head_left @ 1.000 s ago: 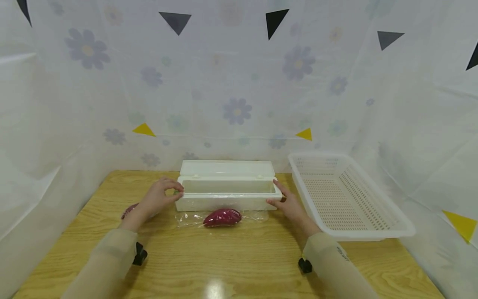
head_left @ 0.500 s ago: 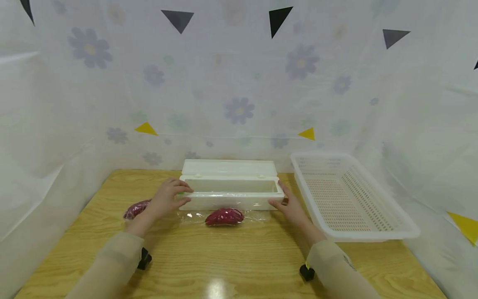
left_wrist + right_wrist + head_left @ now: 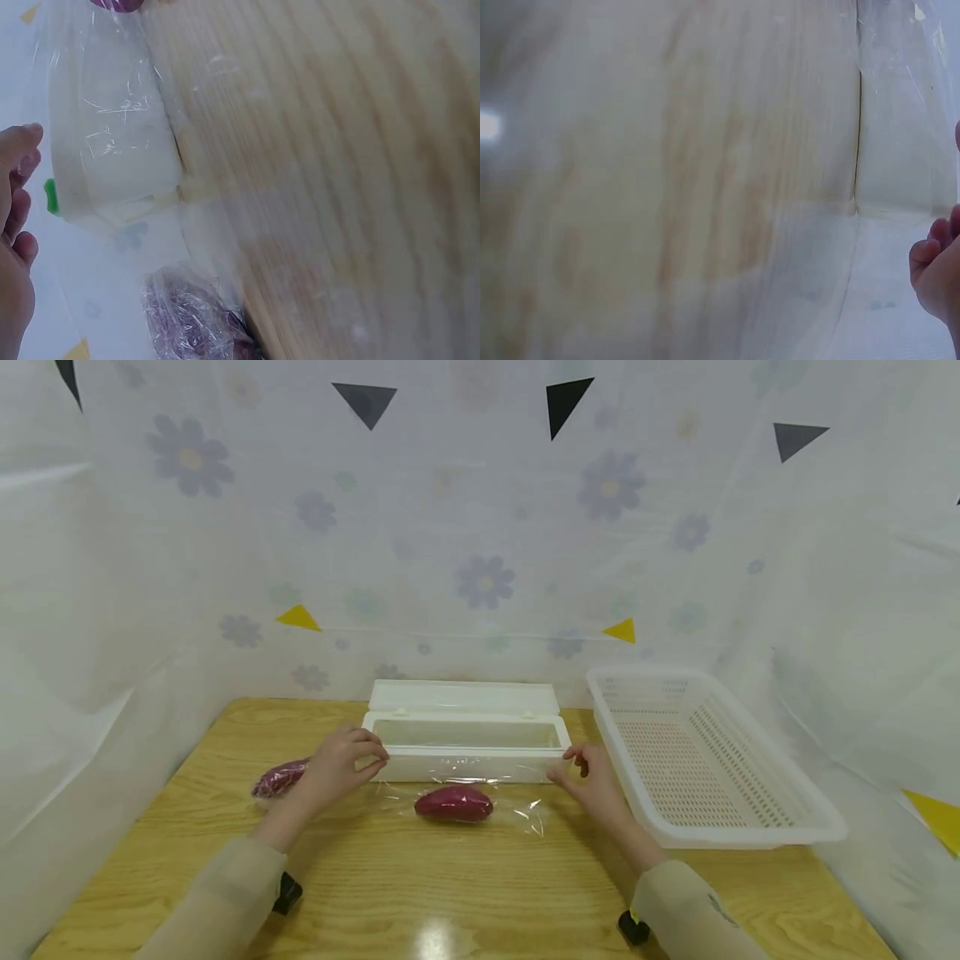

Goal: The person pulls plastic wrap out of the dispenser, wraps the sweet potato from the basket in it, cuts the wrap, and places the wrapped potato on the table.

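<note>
A long white cling film box (image 3: 465,767) stands at the back of the table with its lid (image 3: 465,697) raised. Clear cling film (image 3: 517,810) hangs over its front onto the table, and a purple sweet potato (image 3: 453,803) lies there on the film. My left hand (image 3: 341,768) pinches the film's edge at the box's left front corner. At the right front corner, my right hand (image 3: 596,785) pinches the film between thumb and fingers. A green tab (image 3: 51,196) shows at the box's left end in the left wrist view.
Behind my left hand lies another purple sweet potato (image 3: 281,778), wrapped in film. A white perforated plastic basket (image 3: 750,838) stands on the right of the wooden table (image 3: 420,893). A flowered white curtain (image 3: 420,527) hangs behind.
My right hand has slid from the box's right end to the film at its front corner. The left thumb and fingers have closed together. The film and sweet potato have shifted slightly toward me.
</note>
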The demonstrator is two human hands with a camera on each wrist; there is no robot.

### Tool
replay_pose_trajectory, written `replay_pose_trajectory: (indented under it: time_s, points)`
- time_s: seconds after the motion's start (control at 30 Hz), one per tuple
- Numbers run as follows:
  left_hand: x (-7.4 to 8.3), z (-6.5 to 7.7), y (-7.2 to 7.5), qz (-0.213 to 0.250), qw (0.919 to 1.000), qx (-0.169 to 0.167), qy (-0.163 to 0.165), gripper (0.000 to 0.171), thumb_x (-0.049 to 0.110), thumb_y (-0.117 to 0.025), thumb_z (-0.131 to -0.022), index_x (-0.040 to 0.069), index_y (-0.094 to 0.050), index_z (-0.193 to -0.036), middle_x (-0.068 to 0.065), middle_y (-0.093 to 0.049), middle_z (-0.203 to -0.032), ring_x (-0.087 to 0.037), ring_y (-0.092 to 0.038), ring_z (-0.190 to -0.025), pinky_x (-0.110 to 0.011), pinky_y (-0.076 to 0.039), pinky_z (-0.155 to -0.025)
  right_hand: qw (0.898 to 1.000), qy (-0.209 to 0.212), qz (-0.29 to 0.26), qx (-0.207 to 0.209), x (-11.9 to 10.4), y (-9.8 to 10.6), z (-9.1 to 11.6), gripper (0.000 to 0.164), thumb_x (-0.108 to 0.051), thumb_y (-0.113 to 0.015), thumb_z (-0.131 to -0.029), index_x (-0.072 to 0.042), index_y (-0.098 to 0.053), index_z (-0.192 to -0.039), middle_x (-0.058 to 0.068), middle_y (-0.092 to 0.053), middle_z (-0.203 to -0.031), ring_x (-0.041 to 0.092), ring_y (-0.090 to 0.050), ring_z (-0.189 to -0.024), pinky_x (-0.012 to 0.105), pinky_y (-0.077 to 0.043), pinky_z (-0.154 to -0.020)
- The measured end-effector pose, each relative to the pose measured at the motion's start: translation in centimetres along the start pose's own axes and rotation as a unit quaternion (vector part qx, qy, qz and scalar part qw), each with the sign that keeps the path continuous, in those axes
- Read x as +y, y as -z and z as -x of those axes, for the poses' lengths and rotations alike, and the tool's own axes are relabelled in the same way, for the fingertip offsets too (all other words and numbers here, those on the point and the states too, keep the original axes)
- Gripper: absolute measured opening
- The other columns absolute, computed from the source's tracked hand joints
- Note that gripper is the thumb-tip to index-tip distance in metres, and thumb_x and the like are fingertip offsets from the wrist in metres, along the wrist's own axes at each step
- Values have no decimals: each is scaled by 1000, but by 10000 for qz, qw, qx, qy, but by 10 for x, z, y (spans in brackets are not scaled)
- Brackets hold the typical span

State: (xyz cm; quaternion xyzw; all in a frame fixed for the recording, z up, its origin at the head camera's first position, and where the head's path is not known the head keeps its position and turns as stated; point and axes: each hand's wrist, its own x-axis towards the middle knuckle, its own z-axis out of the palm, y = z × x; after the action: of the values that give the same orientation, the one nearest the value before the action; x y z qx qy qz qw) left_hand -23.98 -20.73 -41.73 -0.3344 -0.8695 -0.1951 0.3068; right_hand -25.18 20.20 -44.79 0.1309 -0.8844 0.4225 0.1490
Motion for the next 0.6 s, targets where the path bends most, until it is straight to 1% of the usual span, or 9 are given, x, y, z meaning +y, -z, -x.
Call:
replay_pose_trajectory:
  time_s: [0.07,0.1,0.2,0.23,0.3,0.37,0.47,0.53,0.6]
  points:
    - [3,2,2,74,9999,-130,30,14,6,-81,-70,12,-72,-79,1,-68,-82,-18,-56,-81,-39,-50,-76,9997,239,34,-13,-1,1,3,28,-23,-77,-79,-9,-58,-93,8,-49,-85,17,-42,-76,24,-36,-66]
    - [4,4,2,165,9996,-207,96,14,6,-81,-71,12,-72,-79,1,-68,-81,-17,-57,-81,-39,-50,-76,9994,335,39,-59,-2,2,4,24,-22,-77,-79,-10,-59,-90,6,-51,-82,16,-43,-74,23,-37,-64]
    - [8,8,6,475,9971,-450,395,13,5,-78,-74,12,-72,-83,3,-69,-82,-17,-59,-83,-40,-50,-78,9986,391,-122,-331,-5,6,8,15,-23,-75,-81,-14,-65,-87,0,-59,-81,11,-48,-75,21,-40,-63]
    - [10,10,7,585,9954,-533,532,12,5,-77,-75,11,-72,-85,3,-69,-83,-17,-59,-83,-40,-51,-78,9978,362,-252,-488,-6,8,9,12,-23,-73,-83,-15,-66,-88,-1,-62,-83,9,-50,-76,21,-41,-64]
    - [12,13,9,827,9904,-696,865,13,5,-75,-78,11,-72,-88,4,-69,-86,-17,-60,-85,-40,-51,-79,9930,290,-758,-863,-8,11,11,12,-21,-70,-85,-11,-68,-92,3,-66,-90,7,-55,-81,21,-45,-68]
    - [13,16,12,1052,9840,-837,1167,14,5,-73,-81,11,-72,-93,4,-69,-90,-17,-61,-88,-41,-51,-81,9816,217,-1389,-1291,-10,16,12,15,-16,-67,-88,-3,-67,-97,7,-67,-98,8,-60,-88,22,-50,-74]
    - [13,20,14,1307,9755,-967,1479,16,7,-70,-84,12,-70,-99,5,-67,-94,-16,-61,-90,-44,-50,-82,9573,226,-2206,-1852,-10,21,14,18,-6,-63,-89,5,-63,-103,12,-65,-105,20,-63,-94,29,-54,-79]
    - [12,23,15,1370,9731,-1004,1554,17,9,-69,-85,12,-70,-101,6,-66,-95,-15,-61,-90,-45,-50,-80,9436,377,-2503,-2135,-9,23,14,18,-2,-61,-89,9,-60,-104,13,-64,-107,25,-62,-96,31,-54,-81]
    - [12,25,16,1374,9735,-1003,1527,17,9,-70,-85,12,-70,-102,7,-66,-94,-15,-61,-88,-44,-50,-78,9342,583,-2654,-2314,-9,24,16,17,0,-61,-89,8,-60,-104,13,-63,-108,24,-61,-97,30,-53,-79]
